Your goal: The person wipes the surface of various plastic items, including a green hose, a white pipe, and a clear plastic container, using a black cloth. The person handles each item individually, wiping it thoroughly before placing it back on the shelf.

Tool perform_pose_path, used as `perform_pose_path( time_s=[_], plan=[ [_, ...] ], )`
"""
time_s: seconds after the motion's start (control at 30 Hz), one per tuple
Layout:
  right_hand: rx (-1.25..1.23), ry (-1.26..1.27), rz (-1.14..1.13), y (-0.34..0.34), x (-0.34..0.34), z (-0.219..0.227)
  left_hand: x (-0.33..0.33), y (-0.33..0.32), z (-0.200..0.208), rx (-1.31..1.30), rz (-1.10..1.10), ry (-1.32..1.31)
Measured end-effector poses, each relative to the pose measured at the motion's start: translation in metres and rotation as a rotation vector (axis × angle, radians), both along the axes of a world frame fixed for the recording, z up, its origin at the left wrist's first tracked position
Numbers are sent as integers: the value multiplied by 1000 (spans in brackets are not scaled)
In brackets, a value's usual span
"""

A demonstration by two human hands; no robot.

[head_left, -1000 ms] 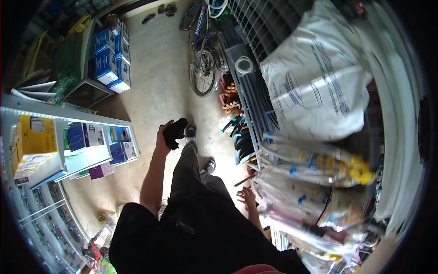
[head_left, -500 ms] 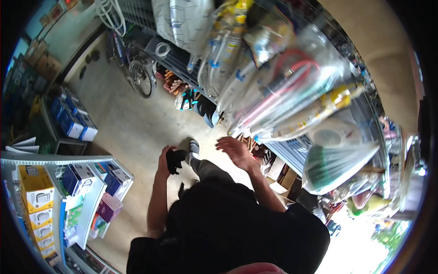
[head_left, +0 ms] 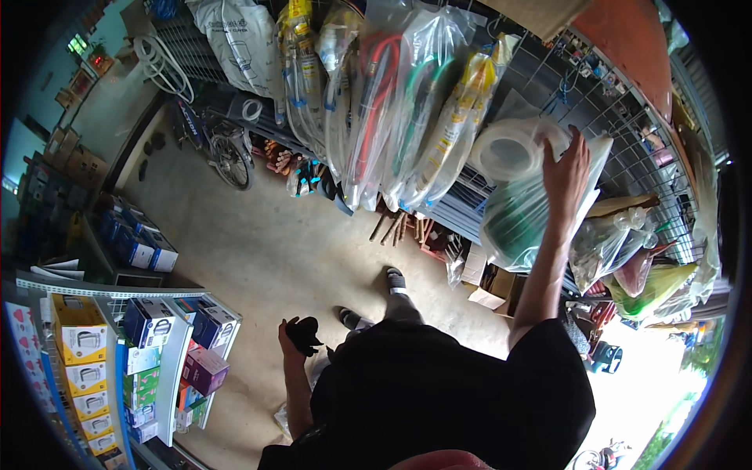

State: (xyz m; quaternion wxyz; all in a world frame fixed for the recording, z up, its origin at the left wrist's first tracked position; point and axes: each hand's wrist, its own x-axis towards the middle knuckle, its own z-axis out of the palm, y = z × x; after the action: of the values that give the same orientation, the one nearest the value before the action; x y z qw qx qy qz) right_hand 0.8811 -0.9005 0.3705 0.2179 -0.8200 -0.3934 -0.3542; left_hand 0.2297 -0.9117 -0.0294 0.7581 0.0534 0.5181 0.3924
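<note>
Low in front of my body, my left hand [head_left: 290, 338] is closed around a crumpled black cloth-like bundle [head_left: 304, 335]; its exact kind does not show. My right hand [head_left: 567, 171] is raised to the rack with fingers apart and nothing in them. It is over the right edge of a translucent coil of hose [head_left: 505, 150]; whether it touches cannot be told. Just below the coil hangs a clear plastic bag with something green inside [head_left: 513, 223]. Left of the coil, bagged hoses hang in a row, among them a red one [head_left: 374, 117] and a yellow-labelled one [head_left: 462, 117].
A wire-grid rack [head_left: 619, 98] runs along the far side. Cardboard boxes [head_left: 487, 286] stand beneath it. At the left is a shelf unit [head_left: 174, 384] with yellow boxes [head_left: 81, 333] and blue boxes. A bicycle [head_left: 227, 153] stands farther back on the concrete floor [head_left: 258, 243].
My right hand has moved up and right, from near my body to the coil. My left hand still holds the black bundle. I have stepped along the rack, and the view has turned.
</note>
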Motion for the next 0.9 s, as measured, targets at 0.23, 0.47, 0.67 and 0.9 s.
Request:
perform_pose_path(
  time_s=[0.23,0.47,0.67,0.9],
  plan=[
    [35,294,168,0,58,0,46,-2,8,80,-76,15],
    [187,291,233,-8,32,7,113,22,38,145,-240,83],
    [210,377,345,-15,25,14,161,48,63,250,-374,138],
    [254,571,573,1,59,38,302,111,210,890,-646,415]
  ],
)
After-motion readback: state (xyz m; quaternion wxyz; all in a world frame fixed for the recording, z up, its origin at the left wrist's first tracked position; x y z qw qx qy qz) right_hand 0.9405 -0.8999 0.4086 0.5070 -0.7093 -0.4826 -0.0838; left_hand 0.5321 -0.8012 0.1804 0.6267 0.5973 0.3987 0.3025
